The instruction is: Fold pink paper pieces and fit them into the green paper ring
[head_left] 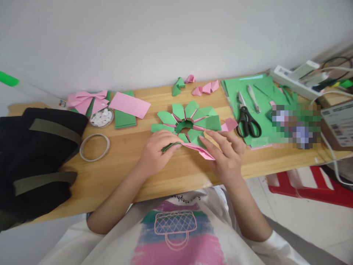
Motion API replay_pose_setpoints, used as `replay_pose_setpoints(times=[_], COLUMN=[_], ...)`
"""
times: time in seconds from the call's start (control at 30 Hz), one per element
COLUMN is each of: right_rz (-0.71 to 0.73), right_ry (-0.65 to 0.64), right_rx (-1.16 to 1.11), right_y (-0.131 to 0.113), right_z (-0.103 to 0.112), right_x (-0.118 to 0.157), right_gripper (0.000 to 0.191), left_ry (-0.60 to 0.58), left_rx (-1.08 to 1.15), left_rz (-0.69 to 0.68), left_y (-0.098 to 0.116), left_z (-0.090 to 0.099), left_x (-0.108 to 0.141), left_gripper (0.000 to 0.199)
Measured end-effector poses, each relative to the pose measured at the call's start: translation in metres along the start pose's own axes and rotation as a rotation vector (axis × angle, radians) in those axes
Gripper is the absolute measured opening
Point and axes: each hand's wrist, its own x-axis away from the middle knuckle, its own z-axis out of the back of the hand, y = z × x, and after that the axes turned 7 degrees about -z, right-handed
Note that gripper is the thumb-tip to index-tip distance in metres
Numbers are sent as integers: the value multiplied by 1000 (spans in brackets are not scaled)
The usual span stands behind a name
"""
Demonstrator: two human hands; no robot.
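Note:
A ring of folded paper petals [177,110], green with pink linings, lies on the wooden table [121,167] in front of me. At its near side, a folded pink-and-green paper piece [200,150] is tilted up, its pink side showing. My left hand [157,151] pinches the green left end of this piece between thumb and fingers. The right end is gripped by my right hand [227,154], with its fingers reaching over the ring's near right petals. Whether the piece joins the ring is hidden by my fingers. A pink folded bit [229,124] pokes out beyond my right hand.
Behind the ring lie small folded pieces [206,88]. Black-handled scissors [245,119] and a craft knife [253,98] rest on green sheets [264,82]. To the left are paper rectangles [129,105], a pink bow [89,100], a tape roll [94,147] and a dark bag [35,154].

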Motion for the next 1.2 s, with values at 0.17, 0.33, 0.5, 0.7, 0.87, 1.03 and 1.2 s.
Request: replay_pose_setpoints(times=[0.17, 0.33, 0.5, 0.7, 0.87, 1.03, 1.2], right_rz=[131, 137, 128, 101, 60, -60, -182], right_ry=[-160, -379, -399, -403, -381, -289, -221], right_rx=[-65, -225, -301, -381, -399, -446, -436], right_y=[10, 19, 20, 21, 19, 8, -5], right_z=[11, 19, 16, 8, 3, 0, -3], right_x=[-13, -28, -32, -25, -20, -18, -18], right_gripper=[23, 24, 17, 17, 15, 7, 9], left_ry=[-56, -78, -82, -74, -76, -57, -21], left_rx=[-42, -52, -4, 44, 63, 103, 120], left_rz=[-29, -44, 46, 167, 173, 209, 224], left_y=[-1, -2, -1, -2, -4, -3, -3], left_z=[6, 9, 7, 3, 2, 1, -2], left_x=[-2, -2, -1, 2, 3, 1, -2], left_gripper=[7, 7, 7, 7, 6, 6, 7])
